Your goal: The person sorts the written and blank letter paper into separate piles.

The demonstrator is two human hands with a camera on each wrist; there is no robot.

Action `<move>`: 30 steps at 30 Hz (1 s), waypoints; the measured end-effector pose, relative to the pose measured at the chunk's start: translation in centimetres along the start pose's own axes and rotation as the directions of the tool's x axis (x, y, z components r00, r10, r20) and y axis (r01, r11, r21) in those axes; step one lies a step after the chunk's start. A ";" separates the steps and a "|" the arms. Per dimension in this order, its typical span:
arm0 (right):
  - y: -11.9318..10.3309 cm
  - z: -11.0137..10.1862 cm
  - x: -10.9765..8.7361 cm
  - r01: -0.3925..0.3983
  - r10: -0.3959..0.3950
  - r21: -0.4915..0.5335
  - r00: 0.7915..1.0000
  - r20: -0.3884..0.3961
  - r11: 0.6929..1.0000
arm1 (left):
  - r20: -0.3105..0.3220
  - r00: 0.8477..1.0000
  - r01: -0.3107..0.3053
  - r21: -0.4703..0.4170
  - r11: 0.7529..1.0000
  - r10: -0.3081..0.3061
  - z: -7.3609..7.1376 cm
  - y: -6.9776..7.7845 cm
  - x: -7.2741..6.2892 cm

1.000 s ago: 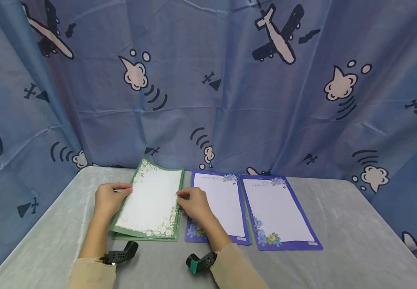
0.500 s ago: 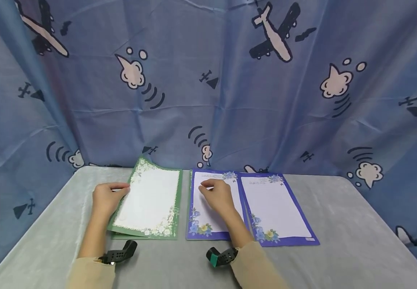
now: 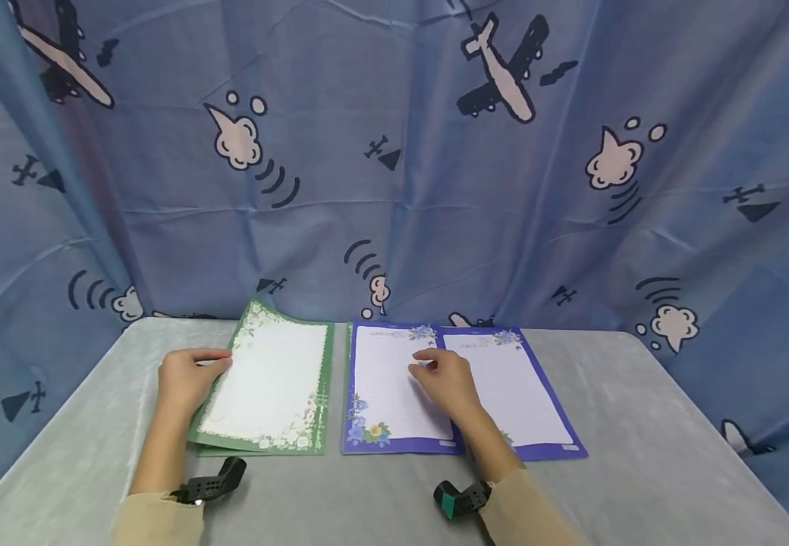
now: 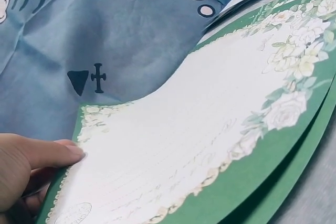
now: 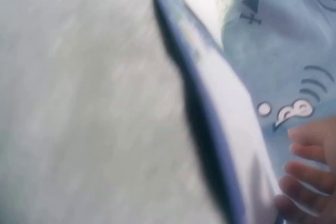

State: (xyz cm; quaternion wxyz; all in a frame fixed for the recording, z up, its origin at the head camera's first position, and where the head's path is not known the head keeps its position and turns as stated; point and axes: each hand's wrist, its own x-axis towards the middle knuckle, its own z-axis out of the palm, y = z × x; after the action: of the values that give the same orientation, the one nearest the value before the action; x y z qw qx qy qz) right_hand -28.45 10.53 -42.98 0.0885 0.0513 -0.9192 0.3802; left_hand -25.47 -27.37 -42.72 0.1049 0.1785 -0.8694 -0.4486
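My left hand pinches the left edge of a green-bordered sheet of stationery paper printed with white flowers. In the left wrist view the thumb lies on top of the sheet, whose left side is lifted and bowed. A second green edge shows beneath it. Over a purple-bordered sheet with blue flowers hovers my right hand, its fingers loosely curled and holding nothing. Another purple-bordered sheet lies to its right, partly covered by the right hand and forearm.
A grey cloth-covered table carries the papers. Behind it hangs a blue curtain with airplane prints, close to the far edge. Each wrist wears a black camera mount, one on the left and one on the right.
My right hand has let go of the green sheet's right edge and moved right, over the purple sheets. The left hand keeps its pinch. The head view has shifted slightly.
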 end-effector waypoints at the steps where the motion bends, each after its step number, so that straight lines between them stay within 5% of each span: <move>1: 0.4 0.1 -0.1 0.012 -0.012 -0.007 1.000 -0.004 1.000 | 0.005 1.000 0.002 0.000 1.000 -0.002 0.0 0.0 0.0; 9: 3.0 1.3 -1.2 0.098 -0.099 -0.023 0.993 -0.066 0.995 | 0.038 0.999 -0.035 0.056 0.998 0.033 -0.3 -0.4 0.0; 23: 3.6 1.5 -1.3 0.129 -0.130 -0.016 0.987 -0.090 0.992 | 0.055 0.992 -0.121 0.144 0.982 0.114 -0.1 -0.8 -0.5; 30: 3.5 1.6 -1.1 0.138 -0.139 -0.020 0.986 -0.087 0.990 | 0.150 0.984 -0.124 0.210 0.970 0.093 -0.5 -0.5 -0.7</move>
State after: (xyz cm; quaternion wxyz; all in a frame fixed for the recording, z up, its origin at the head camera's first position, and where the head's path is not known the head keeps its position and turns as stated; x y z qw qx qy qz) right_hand -28.12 11.89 -46.72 0.1558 0.0975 -0.9113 0.3684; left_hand -24.55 -27.75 -42.89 0.0480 0.1093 -0.9272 -0.3551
